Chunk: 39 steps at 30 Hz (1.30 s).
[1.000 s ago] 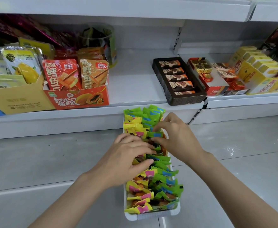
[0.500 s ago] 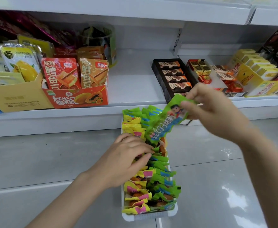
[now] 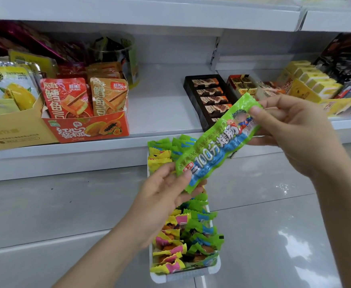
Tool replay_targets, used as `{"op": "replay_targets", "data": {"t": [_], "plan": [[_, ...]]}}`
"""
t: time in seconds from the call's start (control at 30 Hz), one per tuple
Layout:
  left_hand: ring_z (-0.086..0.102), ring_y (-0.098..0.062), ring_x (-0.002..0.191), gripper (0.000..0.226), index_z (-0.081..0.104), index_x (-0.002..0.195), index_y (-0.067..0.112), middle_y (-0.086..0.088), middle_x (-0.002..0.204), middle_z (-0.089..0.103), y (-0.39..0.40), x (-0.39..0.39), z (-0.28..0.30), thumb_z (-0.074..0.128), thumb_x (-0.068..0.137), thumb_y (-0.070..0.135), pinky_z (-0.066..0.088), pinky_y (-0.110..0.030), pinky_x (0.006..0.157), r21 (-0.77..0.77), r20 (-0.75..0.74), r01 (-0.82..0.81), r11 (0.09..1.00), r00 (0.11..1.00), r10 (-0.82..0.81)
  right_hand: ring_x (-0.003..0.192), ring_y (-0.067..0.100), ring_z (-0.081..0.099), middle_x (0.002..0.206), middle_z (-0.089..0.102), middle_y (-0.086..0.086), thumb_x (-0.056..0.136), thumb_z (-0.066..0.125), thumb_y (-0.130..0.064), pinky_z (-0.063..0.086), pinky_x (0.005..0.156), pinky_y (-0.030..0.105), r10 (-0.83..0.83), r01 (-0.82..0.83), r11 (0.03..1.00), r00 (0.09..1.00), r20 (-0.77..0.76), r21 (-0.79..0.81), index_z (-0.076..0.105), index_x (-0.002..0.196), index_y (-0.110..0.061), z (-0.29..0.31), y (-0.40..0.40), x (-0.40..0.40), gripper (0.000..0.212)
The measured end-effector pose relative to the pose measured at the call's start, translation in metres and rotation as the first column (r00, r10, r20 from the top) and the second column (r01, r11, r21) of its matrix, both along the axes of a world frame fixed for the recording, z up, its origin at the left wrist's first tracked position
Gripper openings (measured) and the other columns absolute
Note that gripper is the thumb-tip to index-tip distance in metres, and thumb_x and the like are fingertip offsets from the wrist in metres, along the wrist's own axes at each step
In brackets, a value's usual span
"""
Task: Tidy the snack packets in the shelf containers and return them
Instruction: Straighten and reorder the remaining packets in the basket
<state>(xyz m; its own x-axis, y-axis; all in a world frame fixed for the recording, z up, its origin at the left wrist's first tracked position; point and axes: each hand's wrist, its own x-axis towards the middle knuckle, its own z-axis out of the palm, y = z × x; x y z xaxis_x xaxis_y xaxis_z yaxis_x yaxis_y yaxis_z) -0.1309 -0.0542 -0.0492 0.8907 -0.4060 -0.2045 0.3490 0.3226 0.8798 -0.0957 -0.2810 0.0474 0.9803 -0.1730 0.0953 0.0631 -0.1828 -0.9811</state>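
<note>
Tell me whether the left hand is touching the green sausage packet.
Touching. The head view shows the left hand pinching the lower end of the green packet.

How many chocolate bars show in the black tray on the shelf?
5, stacked front to back in the black tray; the green packet covers the front one partly and may hide more.

This is a shop, seen at a snack aisle. White metal shelves (image 3: 160, 104) carry goods in open display boxes: an orange carton (image 3: 89, 127) of fish snack packs, a black tray (image 3: 210, 98) of chocolate bars, and yellow boxes (image 3: 314, 84). A white container (image 3: 182, 276) crammed with many identical wrapped packets sits on the glossy tiled floor (image 3: 274, 225).
</note>
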Motion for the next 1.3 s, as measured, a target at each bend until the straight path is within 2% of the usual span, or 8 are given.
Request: {"op": "replay_targets", "data": {"t": [0.13, 0.23, 0.4, 0.73, 0.87, 1.07, 1.2, 1.3], "plan": [[0.073, -0.029, 0.100, 0.035, 0.054, 0.115, 0.000, -0.015, 0.109, 0.074, -0.002, -0.006, 0.000, 0.062, 0.085, 0.015, 0.058, -0.024, 0.079, -0.074, -0.093, -0.132, 0.989, 0.988, 0.125, 0.065, 0.013, 0.074, 0.071, 0.076, 0.003, 0.071, 0.074, -0.027, 0.058, 0.056, 0.023, -0.051, 0.054, 0.995, 0.998, -0.035, 0.083, 0.066, 0.084, -0.014, -0.015, 0.003, 0.002, 0.019], [0.074, -0.030, 0.094, 0.031, 0.047, 0.113, -0.001, -0.016, 0.101, 0.076, -0.001, -0.003, -0.003, 0.063, 0.088, 0.006, 0.059, -0.024, 0.074, 0.005, -0.114, -0.243, 0.970, 0.964, 0.242, 0.078, 0.017, 0.076, 0.082, 0.078, 0.006, 0.069, 0.077, -0.020, 0.059, 0.062, 0.023, 0.009, 0.019, 0.972, 0.993, -0.118, 0.236, 0.067, 0.093, -0.013, -0.030, 0.011, 0.002, 0.027], [0.074, -0.027, 0.095, 0.031, 0.040, 0.115, -0.003, -0.012, 0.099, 0.077, -0.004, -0.005, -0.003, 0.058, 0.091, -0.010, 0.058, -0.023, 0.074, 0.052, -0.060, -0.270, 0.961, 0.960, 0.273, 0.070, 0.014, 0.075, 0.071, 0.076, 0.001, 0.081, 0.074, -0.001, 0.058, 0.060, 0.020, -0.160, 0.205, 0.940, 0.971, -0.180, 0.272, 0.063, 0.095, -0.008, -0.048, 0.016, 0.008, 0.019], [0.074, -0.029, 0.097, 0.027, 0.038, 0.114, -0.002, -0.016, 0.101, 0.076, -0.001, -0.005, -0.003, 0.051, 0.094, -0.014, 0.058, -0.023, 0.075, 0.002, -0.070, -0.260, 0.966, 0.963, 0.259, 0.071, 0.013, 0.075, 0.060, 0.071, -0.003, 0.080, 0.077, -0.003, 0.057, 0.058, 0.018, -0.213, 0.263, 0.924, 0.956, -0.200, 0.276, 0.061, 0.092, -0.007, -0.052, 0.019, 0.014, 0.020], [0.073, -0.032, 0.101, 0.018, 0.041, 0.105, 0.006, -0.016, 0.107, 0.074, 0.001, -0.004, -0.001, 0.055, 0.093, 0.009, 0.059, -0.027, 0.081, -0.053, -0.056, -0.264, 0.963, 0.964, 0.261, 0.075, 0.015, 0.076, 0.070, 0.075, 0.001, 0.081, 0.077, -0.004, 0.058, 0.062, 0.020, -0.171, 0.207, 0.936, 0.974, -0.145, 0.286, 0.062, 0.094, -0.007, -0.053, 0.022, 0.014, 0.020], [0.074, -0.024, 0.091, 0.017, 0.042, 0.088, 0.017, -0.010, 0.097, 0.074, 0.008, 0.016, 0.003, 0.058, 0.093, 0.013, 0.057, -0.026, 0.079, 0.162, 0.326, -0.387, 0.908, 0.889, 0.321, 0.092, 0.022, 0.075, 0.096, 0.077, 0.013, 0.089, 0.071, -0.021, 0.060, 0.075, 0.025, -0.150, 0.216, 0.885, 0.971, -0.186, 0.413, 0.058, 0.123, 0.001, -0.064, 0.032, 0.013, 0.042], [0.062, -0.016, 0.117, 0.025, 0.045, 0.084, 0.022, 0.009, 0.116, 0.069, 0.015, 0.020, 0.004, 0.057, 0.096, 0.004, 0.050, -0.028, 0.094, 0.338, 0.648, -0.406, 0.849, 0.755, 0.103, 0.106, 0.035, 0.070, 0.122, 0.067, 0.023, 0.096, 0.053, -0.047, 0.060, 0.082, 0.037, 0.187, 0.093, 0.741, 0.923, -0.337, 0.665, 0.052, 0.130, 0.001, -0.063, 0.031, 0.010, 0.059], [0.058, -0.017, 0.121, 0.031, 0.050, 0.079, 0.018, 0.006, 0.123, 0.064, 0.021, 0.018, -0.003, 0.064, 0.088, -0.008, 0.047, -0.029, 0.098, 0.435, 0.748, -0.444, 0.783, 0.662, -0.040, 0.109, 0.032, 0.069, 0.120, 0.070, 0.016, 0.103, 0.048, -0.034, 0.060, 0.079, 0.035, 0.252, 0.021, 0.744, 0.917, -0.310, 0.667, 0.061, 0.125, -0.004, -0.059, 0.026, 0.009, 0.039]]}}
